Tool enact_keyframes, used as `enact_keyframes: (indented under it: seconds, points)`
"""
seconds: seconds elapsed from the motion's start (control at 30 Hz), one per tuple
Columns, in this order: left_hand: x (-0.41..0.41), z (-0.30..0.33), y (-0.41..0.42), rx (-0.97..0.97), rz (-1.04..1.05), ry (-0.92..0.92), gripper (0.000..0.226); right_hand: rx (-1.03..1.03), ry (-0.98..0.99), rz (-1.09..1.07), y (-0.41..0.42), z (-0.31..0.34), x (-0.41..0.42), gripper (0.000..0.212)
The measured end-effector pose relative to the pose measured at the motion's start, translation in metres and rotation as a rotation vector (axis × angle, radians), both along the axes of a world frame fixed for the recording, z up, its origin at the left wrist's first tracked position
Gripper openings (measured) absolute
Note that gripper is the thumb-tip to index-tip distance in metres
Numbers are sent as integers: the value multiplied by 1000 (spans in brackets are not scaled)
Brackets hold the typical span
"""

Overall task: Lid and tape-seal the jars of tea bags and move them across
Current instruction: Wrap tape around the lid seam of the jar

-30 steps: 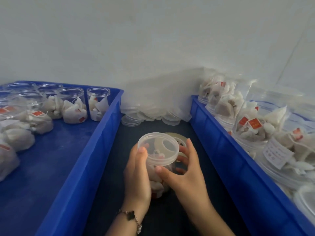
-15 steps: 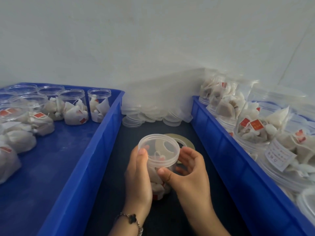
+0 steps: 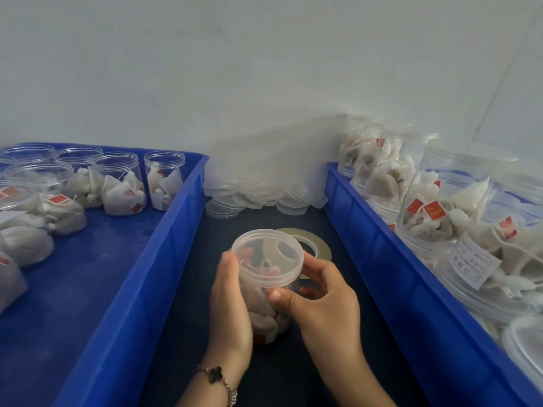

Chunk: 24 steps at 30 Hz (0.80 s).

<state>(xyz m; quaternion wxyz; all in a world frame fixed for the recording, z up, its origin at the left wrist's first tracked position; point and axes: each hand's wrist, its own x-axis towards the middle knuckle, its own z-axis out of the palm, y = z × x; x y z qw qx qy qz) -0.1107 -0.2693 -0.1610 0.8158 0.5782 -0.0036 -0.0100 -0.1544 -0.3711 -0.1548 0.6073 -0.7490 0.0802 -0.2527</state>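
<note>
A clear jar (image 3: 266,315) of tea bags stands on the dark mat between two blue trays. My left hand (image 3: 230,304) wraps its side. A translucent lid (image 3: 267,257) sits on its mouth, and my right hand (image 3: 320,292) grips the lid's rim with thumb in front and fingers behind. A roll of tape (image 3: 308,245) lies flat just behind the jar.
The left blue tray (image 3: 152,268) holds several unlidded jars (image 3: 120,183) of tea bags. The right blue tray (image 3: 390,254) holds several lidded jars lying stacked (image 3: 426,218). A pile of loose lids (image 3: 249,198) sits against the wall at the back.
My right hand's fingers have curled further round the lid's rim, and the thumb has shifted along it. The jar stays in place.
</note>
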Motion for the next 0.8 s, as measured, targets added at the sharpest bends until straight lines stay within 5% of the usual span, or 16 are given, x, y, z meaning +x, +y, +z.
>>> enact_keyframes:
  seconds: [0.1,0.33,0.5,0.7,0.8]
  points:
    - [7,1,3,-2,7,44,77,12,-9,12,0,0,0,57]
    - [18,-5,9,17,6,27,44,28,-21,19,1,0,1,58]
    - [21,-3,1,48,19,179,53,-18,-44,48,0,0,1,59]
    - [7,-2,-3,149,205,-84,41,-72,-83,129,2,3,-7,92]
    - [-3,3,-6,169,336,-109,33,-281,-79,114,6,4,-14,82]
